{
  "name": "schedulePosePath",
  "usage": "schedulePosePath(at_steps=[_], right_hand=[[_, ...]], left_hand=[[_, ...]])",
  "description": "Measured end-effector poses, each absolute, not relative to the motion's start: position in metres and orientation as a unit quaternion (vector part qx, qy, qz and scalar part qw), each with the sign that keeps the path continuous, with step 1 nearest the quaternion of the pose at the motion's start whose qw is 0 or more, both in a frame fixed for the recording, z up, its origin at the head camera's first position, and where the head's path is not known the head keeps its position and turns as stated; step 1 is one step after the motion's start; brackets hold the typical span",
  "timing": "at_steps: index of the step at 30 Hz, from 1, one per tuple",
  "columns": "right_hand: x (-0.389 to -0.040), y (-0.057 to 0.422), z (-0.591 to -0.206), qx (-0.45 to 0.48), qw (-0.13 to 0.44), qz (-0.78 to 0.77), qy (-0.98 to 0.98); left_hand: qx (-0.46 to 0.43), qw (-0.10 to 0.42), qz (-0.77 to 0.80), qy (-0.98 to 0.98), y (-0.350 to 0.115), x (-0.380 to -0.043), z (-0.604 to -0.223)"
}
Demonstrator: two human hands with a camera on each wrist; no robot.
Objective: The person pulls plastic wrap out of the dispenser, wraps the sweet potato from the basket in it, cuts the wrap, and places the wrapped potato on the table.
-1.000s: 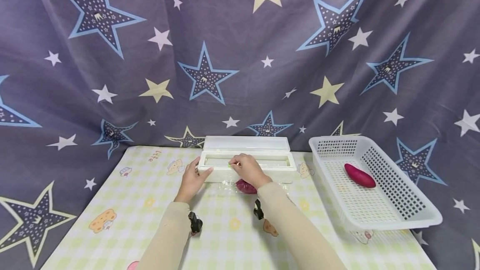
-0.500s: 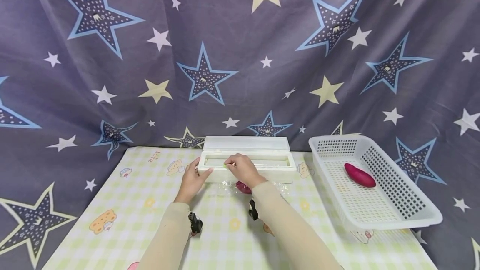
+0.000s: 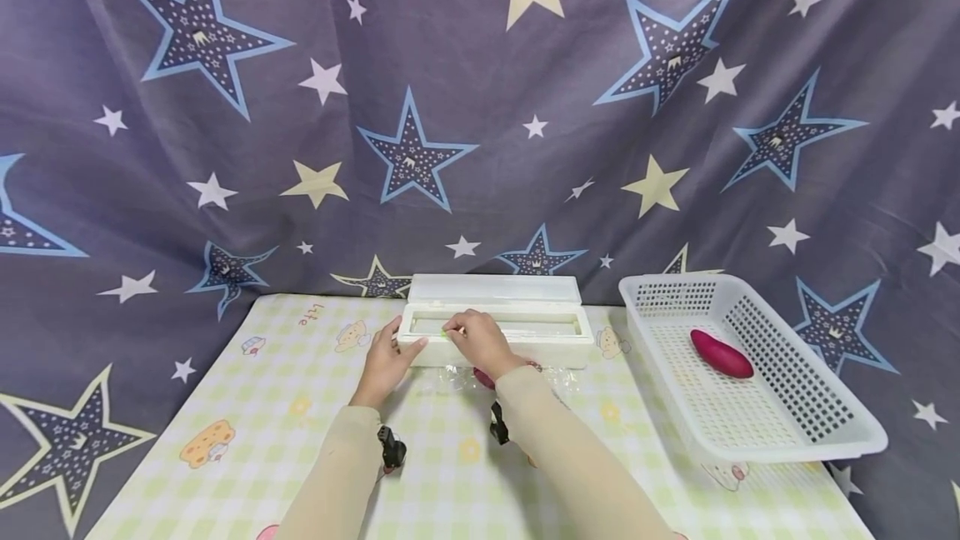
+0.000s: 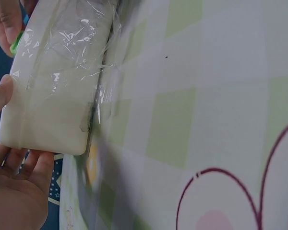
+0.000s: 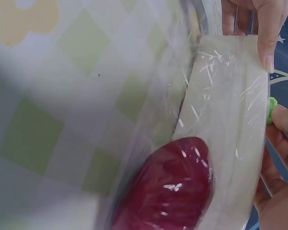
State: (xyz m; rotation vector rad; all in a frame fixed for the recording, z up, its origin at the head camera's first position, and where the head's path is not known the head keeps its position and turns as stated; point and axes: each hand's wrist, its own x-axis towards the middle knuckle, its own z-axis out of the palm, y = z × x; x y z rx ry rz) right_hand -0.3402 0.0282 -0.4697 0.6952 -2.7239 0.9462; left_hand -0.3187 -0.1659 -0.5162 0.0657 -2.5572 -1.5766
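A long white cling film dispenser (image 3: pixel 540 352) stands at the table's back, its lid raised. My left hand (image 3: pixel 382 367) grips its left end, thumb on the front edge. My right hand (image 3: pixel 480 342) pinches a small green slide cutter (image 5: pixel 271 110) on that same edge, left of the box's middle. Clear cling film (image 4: pixel 79 36) hangs down the box's front onto the table. Under the film lies a dark red sweet potato (image 5: pixel 170 187), partly covered by my right forearm in the head view.
To the right is a white perforated plastic basket (image 3: pixel 660 382) holding another sweet potato (image 3: pixel 722 354). A checked cloth (image 3: pixel 300 457) covers the table. Behind it hangs a star-patterned curtain (image 3: pixel 480 48).
My right hand has slid left along the dispenser's front edge with the green slide cutter. The left hand keeps its place on the box's end.
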Motion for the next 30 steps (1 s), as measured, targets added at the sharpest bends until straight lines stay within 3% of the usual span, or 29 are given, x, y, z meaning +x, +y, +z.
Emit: schedulePosePath(at_steps=[30], right_hand=[[-0.34, -0.006, -0.466, 0.226, 0.097, 0.281, -0.928]], left_hand=[[0.018, 0.066, -0.523, -0.85, -0.166, -0.319, -0.517]])
